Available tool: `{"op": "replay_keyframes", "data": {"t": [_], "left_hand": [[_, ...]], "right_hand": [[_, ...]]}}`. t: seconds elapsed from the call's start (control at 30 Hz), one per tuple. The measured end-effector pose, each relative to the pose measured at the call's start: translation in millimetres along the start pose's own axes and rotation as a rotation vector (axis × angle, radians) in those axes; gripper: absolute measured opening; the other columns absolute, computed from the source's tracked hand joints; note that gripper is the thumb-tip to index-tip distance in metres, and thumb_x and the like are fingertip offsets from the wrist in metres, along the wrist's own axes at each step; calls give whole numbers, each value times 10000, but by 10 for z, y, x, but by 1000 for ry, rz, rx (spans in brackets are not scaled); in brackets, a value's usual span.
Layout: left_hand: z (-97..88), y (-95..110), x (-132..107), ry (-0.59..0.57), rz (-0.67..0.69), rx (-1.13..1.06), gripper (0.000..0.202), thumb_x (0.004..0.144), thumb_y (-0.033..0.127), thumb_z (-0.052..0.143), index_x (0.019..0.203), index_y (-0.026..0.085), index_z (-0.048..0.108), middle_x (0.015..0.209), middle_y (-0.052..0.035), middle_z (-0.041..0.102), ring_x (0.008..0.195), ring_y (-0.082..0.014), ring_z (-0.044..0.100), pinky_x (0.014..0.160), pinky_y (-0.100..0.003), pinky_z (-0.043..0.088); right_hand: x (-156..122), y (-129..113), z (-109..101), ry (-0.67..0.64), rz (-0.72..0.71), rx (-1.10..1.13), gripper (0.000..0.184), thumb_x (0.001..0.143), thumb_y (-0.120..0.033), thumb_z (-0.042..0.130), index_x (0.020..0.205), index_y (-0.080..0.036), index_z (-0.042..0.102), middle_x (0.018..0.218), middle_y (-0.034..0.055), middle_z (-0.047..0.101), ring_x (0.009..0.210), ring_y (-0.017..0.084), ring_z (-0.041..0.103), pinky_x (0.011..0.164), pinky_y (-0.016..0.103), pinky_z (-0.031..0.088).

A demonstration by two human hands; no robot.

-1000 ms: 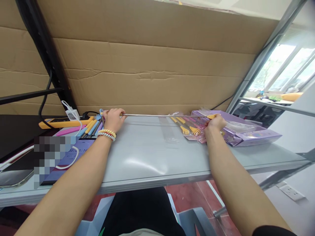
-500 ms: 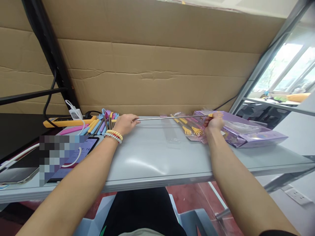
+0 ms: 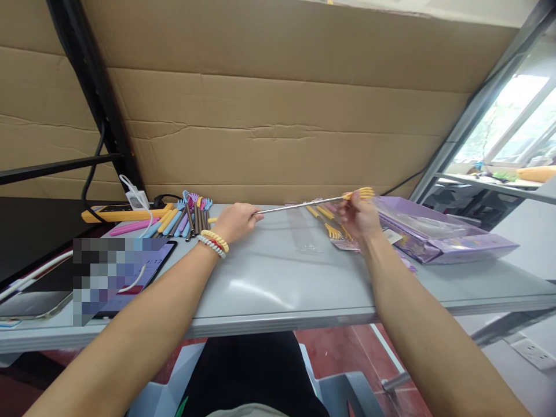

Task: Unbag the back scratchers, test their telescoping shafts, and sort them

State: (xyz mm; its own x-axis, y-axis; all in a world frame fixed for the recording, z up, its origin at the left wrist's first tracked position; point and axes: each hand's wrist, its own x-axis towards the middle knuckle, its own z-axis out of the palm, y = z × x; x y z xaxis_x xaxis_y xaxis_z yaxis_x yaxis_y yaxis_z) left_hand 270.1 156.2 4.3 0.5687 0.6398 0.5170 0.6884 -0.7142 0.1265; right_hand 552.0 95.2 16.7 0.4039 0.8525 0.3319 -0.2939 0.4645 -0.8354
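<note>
My left hand (image 3: 237, 222) is closed around the handle end of an extended telescopic back scratcher (image 3: 299, 205), with a bit of yellow handle showing behind it. At the other end, my right hand (image 3: 361, 217) grips near the yellow claw-shaped head, which points right. The thin metal rod runs between the hands, above the table. Under and beside my right hand lie yellow back scratchers (image 3: 333, 231) in clear packaging. Past my left hand is a bunch of folded back scratchers (image 3: 193, 215) in blue, purple, pink and yellow.
A purple box (image 3: 438, 237) with clear plastic sits on the grey table (image 3: 260, 278) at right. A clear plastic sleeve (image 3: 306, 237) lies mid-table. On the left are a tablet (image 3: 158, 260), a phone (image 3: 35, 304), a yellow power strip (image 3: 125, 214) and cables. Cardboard (image 3: 278, 104) stands behind.
The hands have come closer together, and the rod between them looks shorter. My right hand has moved left and turned, so the yellow claw head now shows above it.
</note>
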Motion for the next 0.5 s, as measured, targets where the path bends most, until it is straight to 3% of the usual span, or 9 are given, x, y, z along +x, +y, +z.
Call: {"op": "replay_keyframes", "data": {"t": [0.1,0.27,0.4,0.5], "left_hand": [[35,265,7,-36,51,-75,310,894,325,391,729,206,625,719,-51,658,703,-192,592,596,-293,352],[71,648,-20,54,57,-211,281,908,244,368,783,188,613,771,-53,665,705,-180,587,619,-294,375],[82,697,-28,85,63,-239,278,914,237,364,804,186,614,797,-49,664,727,-170,588,643,-284,385],[118,628,-12,103,68,-241,229,901,285,416,852,191,619,819,-43,659,745,-166,588,654,-275,390]], "right_hand": [[-101,138,202,-132,-4,-54,262,760,-390,670,676,-155,589,502,-9,542,388,64,431,334,177,250],[-288,373,525,-415,45,-142,360,617,-459,768,691,-139,621,496,-4,555,406,78,465,357,188,317],[-334,376,595,-459,36,-165,369,639,-485,743,683,-134,640,517,5,573,418,71,470,361,181,313],[-294,309,564,-387,10,-158,365,622,-474,759,653,-133,630,510,1,572,399,68,463,347,182,308]]}}
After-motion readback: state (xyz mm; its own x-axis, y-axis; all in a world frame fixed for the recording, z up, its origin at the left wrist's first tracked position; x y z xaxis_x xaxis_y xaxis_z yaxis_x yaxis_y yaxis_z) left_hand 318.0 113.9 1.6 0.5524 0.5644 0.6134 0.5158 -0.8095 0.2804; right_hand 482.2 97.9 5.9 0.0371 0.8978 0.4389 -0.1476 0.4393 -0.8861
